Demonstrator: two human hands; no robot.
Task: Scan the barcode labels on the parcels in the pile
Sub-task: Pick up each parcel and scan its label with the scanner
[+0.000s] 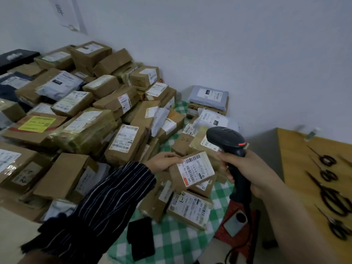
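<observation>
One small parcel (176, 176), label (196, 169) up, is pinched in the left hand (163, 161). It sits just below-left of the scanner (225, 138) gripped by the right hand (247, 168), whose aim is probably slightly high.

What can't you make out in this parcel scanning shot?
Head view, the only one:
Print on the small brown cardboard parcel held by the left hand: too blurred to read.
Scanning window of the black handheld barcode scanner in the right hand: faces away from the camera.
White paper wall sign: cut off by the top edge.
Dark metal scissors on the wooden table: partly cut by the right edge.
</observation>
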